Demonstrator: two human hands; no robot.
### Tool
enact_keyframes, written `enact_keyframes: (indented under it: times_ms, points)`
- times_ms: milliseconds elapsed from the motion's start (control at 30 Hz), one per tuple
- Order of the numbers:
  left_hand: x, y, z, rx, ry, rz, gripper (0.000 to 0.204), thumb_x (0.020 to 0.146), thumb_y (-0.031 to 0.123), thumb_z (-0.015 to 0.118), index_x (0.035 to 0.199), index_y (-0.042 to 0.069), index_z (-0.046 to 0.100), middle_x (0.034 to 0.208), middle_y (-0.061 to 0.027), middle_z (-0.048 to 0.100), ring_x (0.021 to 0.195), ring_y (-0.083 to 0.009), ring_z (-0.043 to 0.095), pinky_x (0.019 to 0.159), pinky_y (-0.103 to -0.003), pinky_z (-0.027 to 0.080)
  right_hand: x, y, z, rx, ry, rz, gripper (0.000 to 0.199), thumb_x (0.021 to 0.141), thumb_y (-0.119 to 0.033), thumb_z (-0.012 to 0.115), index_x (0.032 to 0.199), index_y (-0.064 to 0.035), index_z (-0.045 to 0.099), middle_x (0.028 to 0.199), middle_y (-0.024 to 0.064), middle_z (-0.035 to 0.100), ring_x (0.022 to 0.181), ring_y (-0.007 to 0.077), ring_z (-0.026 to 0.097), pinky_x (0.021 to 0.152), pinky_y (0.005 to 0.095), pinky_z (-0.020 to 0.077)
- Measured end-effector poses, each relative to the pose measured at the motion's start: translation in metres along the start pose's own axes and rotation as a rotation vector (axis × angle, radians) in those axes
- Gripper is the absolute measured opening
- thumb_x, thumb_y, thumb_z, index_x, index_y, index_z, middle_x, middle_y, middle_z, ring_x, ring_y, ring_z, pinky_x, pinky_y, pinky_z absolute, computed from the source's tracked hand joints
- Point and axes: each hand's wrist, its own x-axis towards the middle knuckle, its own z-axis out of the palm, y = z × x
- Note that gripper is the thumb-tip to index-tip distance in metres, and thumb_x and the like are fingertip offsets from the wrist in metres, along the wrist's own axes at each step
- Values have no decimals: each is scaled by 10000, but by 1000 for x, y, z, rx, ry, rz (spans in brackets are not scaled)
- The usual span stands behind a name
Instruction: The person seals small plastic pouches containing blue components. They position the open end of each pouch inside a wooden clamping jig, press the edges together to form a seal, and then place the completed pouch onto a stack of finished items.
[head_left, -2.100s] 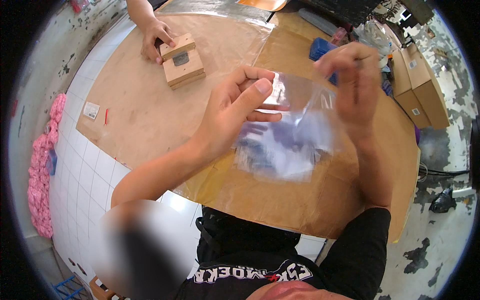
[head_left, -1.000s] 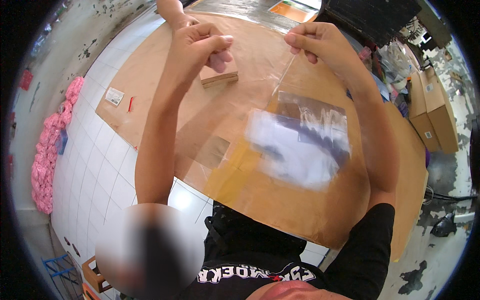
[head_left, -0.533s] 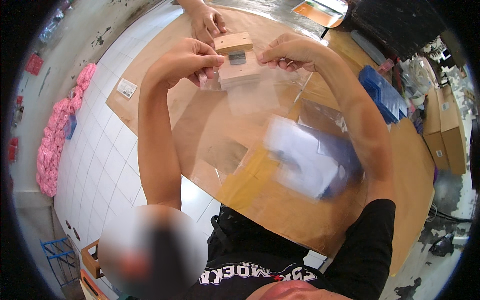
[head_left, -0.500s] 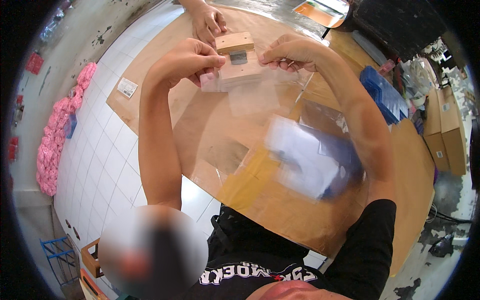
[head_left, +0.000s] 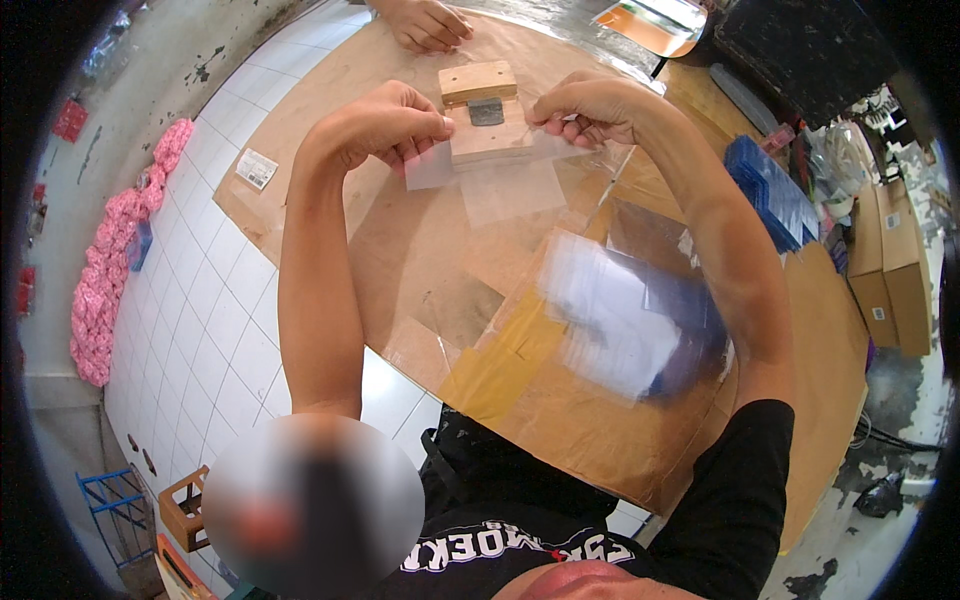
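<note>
A pile of pink stuff [head_left: 118, 262] lies on the white tiled floor, off the left side of the table. On the table [head_left: 300, 215], which is covered in brown paper, a small white label [head_left: 257, 169] sits near the left edge. The left hand [head_left: 385, 122] is closed tight — its fingers pinch the left top corner of a clear plastic bag [head_left: 500, 175]. The bag hangs down flat between the two hands, near the far middle of the table. Just behind the bag is a small wooden block tool [head_left: 484, 112] with a dark metal part on it. Past that, at the far edge, another person's hand [head_left: 425, 22] rests on the table. The right hand [head_left: 590, 108] is closed too, pinching the right top corner of the bag — so both hands hold it, a little apart. Lower down, a blurry stack of clear bags [head_left: 630, 320] lies near the right side of the table. Blue flat things [head_left: 775, 195] lie at the right edge, and brown boxes [head_left: 890, 265] stand beyond it.
</note>
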Motion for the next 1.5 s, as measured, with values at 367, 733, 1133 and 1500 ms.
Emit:
enact_keyframes:
  times_ms: [367,733,1133,1500]
  points:
    - [6,-6,-5,-66,-4,8,287,933,314,662,833,46,657,727,-31,648,599,-109,619,578,-267,545,6,11,3,124,28,-55,248,907,-303,749,900,-61,694,755,-20,613,613,60,583,530,194,530]
    - [12,-14,-5,-80,50,8,297,965,359,658,857,83,648,730,-6,650,628,-94,624,596,-250,552,7,17,6,164,81,-125,294,911,-339,750,914,-51,692,810,10,636,680,76,612,621,217,572]
    - [15,-20,-7,-276,10,91,278,926,255,707,1053,16,646,918,-60,665,788,-132,656,763,-285,602,8,19,7,223,71,-137,271,931,-315,726,970,-55,666,842,14,657,697,79,629,655,223,578]
    - [21,-26,-11,-424,-37,94,293,864,110,772,1061,53,563,974,-48,645,872,-137,689,816,-277,624,13,25,5,349,-34,-213,319,907,-160,737,1171,-29,615,1001,42,681,884,110,668,826,278,594]
